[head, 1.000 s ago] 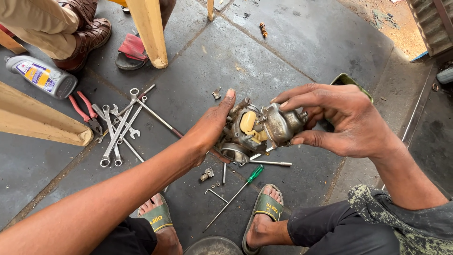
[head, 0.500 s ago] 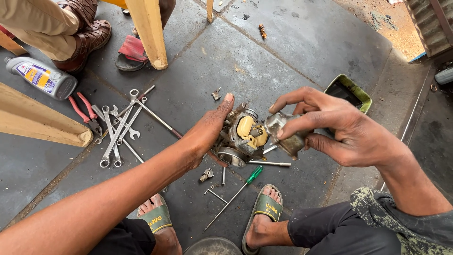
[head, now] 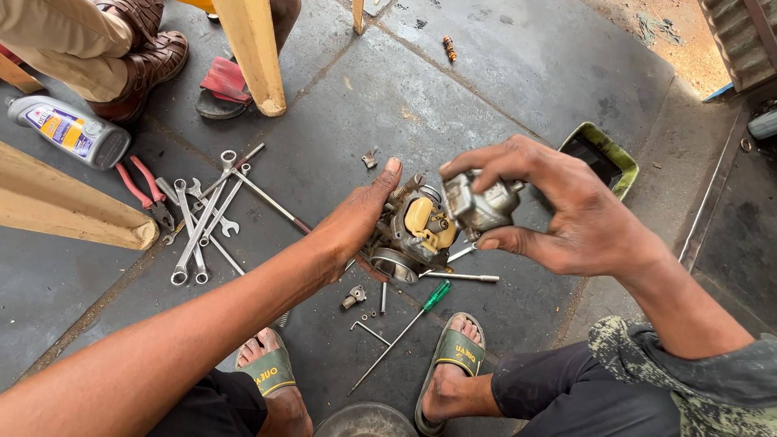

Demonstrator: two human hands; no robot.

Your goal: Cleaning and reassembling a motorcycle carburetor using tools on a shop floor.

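Above the concrete floor [head: 502, 73], our left hand [head: 356, 218] cups the carburetor body [head: 409, 239] while our right hand [head: 566, 210] pinches its grey metal bowl [head: 479, 206], a green tray [head: 603, 154] of dark liquid far right.

Bare arms; green sandals [head: 269, 374]; dark trousers [head: 583, 396]

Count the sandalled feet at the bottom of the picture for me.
2. One green sandalled foot is at bottom left beneath the left forearm; the other sandalled foot is at bottom centre, beside the green-handled screwdriver. Other footwear lies at the top.
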